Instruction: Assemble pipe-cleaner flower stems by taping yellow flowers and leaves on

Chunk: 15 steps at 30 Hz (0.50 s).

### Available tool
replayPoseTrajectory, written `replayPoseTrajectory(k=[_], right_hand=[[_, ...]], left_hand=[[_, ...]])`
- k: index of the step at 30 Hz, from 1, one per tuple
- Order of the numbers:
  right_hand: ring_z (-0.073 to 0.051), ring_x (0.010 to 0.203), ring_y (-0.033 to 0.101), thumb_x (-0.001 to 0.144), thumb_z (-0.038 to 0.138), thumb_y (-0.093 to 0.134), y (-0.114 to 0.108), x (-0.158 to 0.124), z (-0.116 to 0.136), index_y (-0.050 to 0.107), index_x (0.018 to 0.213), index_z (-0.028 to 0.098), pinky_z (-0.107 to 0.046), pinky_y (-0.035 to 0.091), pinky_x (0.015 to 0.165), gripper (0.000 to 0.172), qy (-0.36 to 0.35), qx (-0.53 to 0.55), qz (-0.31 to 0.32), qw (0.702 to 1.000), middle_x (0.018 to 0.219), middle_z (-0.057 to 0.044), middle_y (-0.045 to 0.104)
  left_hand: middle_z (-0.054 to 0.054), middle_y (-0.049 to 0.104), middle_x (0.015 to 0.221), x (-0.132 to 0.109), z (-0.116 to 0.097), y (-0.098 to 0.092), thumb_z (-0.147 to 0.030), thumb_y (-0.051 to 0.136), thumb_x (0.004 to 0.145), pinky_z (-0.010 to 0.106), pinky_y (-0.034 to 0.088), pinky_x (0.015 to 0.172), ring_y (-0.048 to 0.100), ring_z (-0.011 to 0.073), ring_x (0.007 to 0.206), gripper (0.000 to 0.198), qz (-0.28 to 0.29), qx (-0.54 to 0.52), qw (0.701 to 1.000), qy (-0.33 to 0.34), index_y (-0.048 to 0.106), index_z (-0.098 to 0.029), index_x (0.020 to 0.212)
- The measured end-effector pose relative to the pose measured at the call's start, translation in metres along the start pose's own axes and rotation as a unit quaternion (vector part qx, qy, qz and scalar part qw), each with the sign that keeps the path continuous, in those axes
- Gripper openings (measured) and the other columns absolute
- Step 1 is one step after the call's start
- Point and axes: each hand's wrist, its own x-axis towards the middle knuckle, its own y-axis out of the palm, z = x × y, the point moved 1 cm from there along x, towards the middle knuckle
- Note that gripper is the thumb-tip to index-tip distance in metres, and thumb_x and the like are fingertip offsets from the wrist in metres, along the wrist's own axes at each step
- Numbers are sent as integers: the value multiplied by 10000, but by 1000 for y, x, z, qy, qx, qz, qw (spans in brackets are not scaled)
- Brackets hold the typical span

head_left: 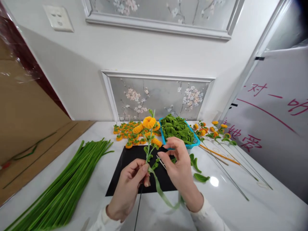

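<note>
My left hand (137, 176) pinches the stem of an upright flower spray with several orange pumpkin-like blooms (149, 122) and small green curls. A pale green tape (160, 191) runs from the stem by my left fingertips, drooping in a loop toward the right. To the right of the stem, my right hand (176, 160) is raised with fingers curled and a gap between thumb and fingertips; nothing shows between them. Below both hands lies a black mat (120, 176), with scissors (161, 162) partly hidden behind my right hand.
Green stems (69, 183) lie at left. Small orange pieces (130, 141) sit behind the mat, beside a blue basket (194, 141) of green leaves. Loose leaves (201, 177), an orange stick (221, 155) and finished flower stems (235, 170) lie at right.
</note>
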Motion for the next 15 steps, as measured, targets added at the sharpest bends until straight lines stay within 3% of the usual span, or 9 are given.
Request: replayPoseTrajectory(k=[2,4,7,15], right_hand=[[-173,909,590,810,160,621,4,3,-3,565,1109,220,-288,523,709,310,-19,3,36,999,1121,-79,584],[-163,866,613,832,130,588,8,3,-5,610,1058,221,-287,528,733,244,-47,-20,44,998,1004,-53,645],[-148,768,617,835,108,584,13,-1,-6,636,975,202,-275,532,706,176,-76,-61,3,995,871,-36,656],[-179,846,600,836,84,578,19,-6,-6,587,1054,188,-319,536,766,241,-157,-153,-22,975,905,-74,627]], left_hand=[[-59,539,527,1,3,-2,-328,703,758,183,371,468,462,64,454,200,-1,-19,1000,-4,581,-173,727],[-59,543,526,2,5,-5,-336,711,750,180,371,466,457,63,452,204,-11,-35,999,-4,588,-174,734],[-57,548,521,4,7,-8,-341,708,754,174,370,470,455,62,458,206,-31,-43,999,7,591,-173,729],[-56,559,517,1,12,-4,-327,701,764,182,378,482,487,71,466,187,-2,-12,1000,29,592,-180,727]])
